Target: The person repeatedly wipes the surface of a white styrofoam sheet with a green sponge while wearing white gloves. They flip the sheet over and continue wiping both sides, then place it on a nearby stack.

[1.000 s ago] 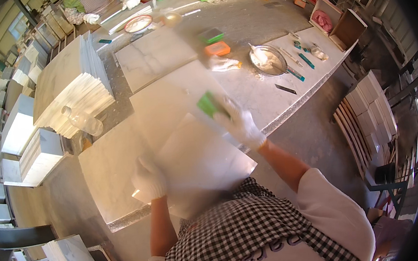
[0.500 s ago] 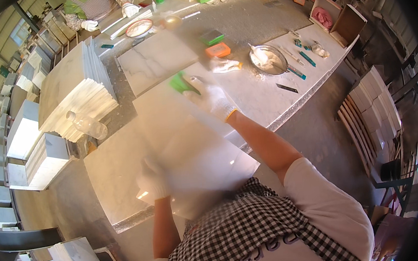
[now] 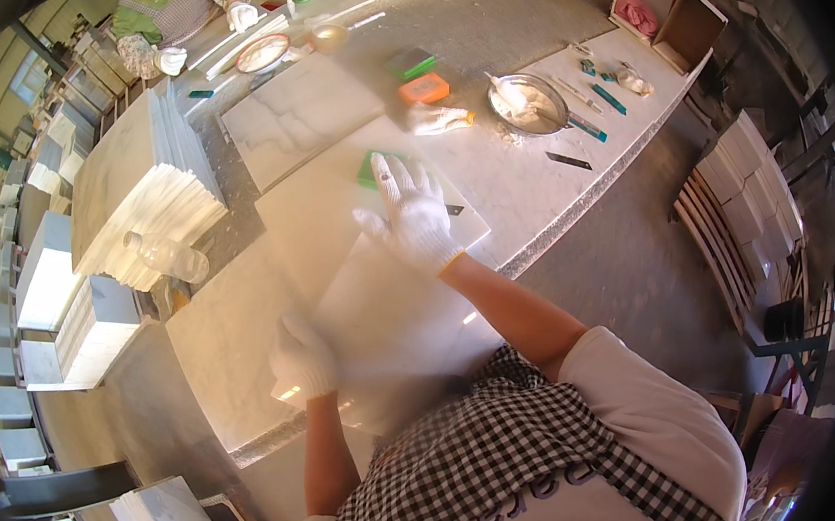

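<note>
My right hand [image 3: 414,219], in a white knit glove, lies over a pale polished marble slab [image 3: 327,259] with its fingers stretched and spread. Under its fingertips is a green block [image 3: 368,171], resting on the slab. A small dark blade-like piece [image 3: 454,210] shows beside this hand. My left hand [image 3: 302,360], also gloved, is at the slab's near left side; haze blurs its fingers, so their grip is unclear. Another pale slab [image 3: 210,346] lies underneath, and a grey-veined slab [image 3: 298,116] sits just beyond.
Green [image 3: 412,63] and orange blocks [image 3: 424,88], a loose glove [image 3: 439,118] and a bowl of white paste [image 3: 528,106] stand to the right. Stacked slabs [image 3: 144,186] and a plastic bottle [image 3: 166,257] are left. Across the table, a person's gloved hands [image 3: 171,60] show.
My right hand has come down from a tilted hold on the green block to lie flat, nearer to me, with fingers spread. My left hand stays in place.
</note>
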The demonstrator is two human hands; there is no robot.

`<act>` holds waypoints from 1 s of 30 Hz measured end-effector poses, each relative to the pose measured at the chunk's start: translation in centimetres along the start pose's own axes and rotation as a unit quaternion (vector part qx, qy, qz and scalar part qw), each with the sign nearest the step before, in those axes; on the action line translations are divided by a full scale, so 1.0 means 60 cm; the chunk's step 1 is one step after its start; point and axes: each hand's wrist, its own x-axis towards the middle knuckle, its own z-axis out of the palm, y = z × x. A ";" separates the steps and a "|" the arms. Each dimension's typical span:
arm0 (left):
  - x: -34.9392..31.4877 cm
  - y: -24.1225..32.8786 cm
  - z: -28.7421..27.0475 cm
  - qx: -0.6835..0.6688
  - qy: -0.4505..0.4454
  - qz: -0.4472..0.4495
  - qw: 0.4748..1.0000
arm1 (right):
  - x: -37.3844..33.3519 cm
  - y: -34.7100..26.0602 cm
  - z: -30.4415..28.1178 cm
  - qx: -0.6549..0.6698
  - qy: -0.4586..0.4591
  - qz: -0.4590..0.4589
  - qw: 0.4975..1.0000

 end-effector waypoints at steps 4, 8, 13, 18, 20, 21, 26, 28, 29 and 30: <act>-0.001 -0.003 0.000 0.000 -0.007 -0.020 1.000 | -0.012 0.018 -0.006 0.008 0.011 0.095 0.995; -0.004 -0.006 0.001 0.009 -0.009 -0.007 1.000 | -0.069 0.045 -0.012 0.054 0.050 0.041 0.996; 0.000 -0.005 0.004 0.014 0.001 -0.003 1.000 | -0.105 0.039 -0.024 -0.016 0.006 -0.006 1.000; 0.002 -0.002 0.001 0.033 -0.010 -0.002 0.999 | -0.067 -0.011 -0.014 -0.004 0.010 -0.061 0.998; 0.001 -0.002 -0.001 0.030 -0.026 -0.013 0.999 | -0.033 -0.022 0.000 -0.003 0.014 -0.044 0.999; 0.002 -0.002 -0.001 0.020 -0.033 -0.020 0.999 | -0.017 -0.021 0.006 -0.002 0.034 -0.030 0.999; 0.003 -0.001 -0.002 0.038 -0.042 -0.039 0.998 | -0.022 0.022 -0.001 -0.042 0.110 0.036 0.992; 0.002 0.000 -0.004 0.023 -0.049 -0.031 0.998 | -0.072 0.054 -0.023 -0.018 0.106 -0.001 0.994; 0.002 -0.001 -0.006 0.043 -0.066 -0.036 0.996 | -0.108 0.070 -0.035 -0.007 0.103 -0.021 0.994; 0.002 -0.002 -0.009 0.044 -0.084 -0.038 0.995 | -0.145 0.087 -0.047 0.003 0.101 -0.011 0.995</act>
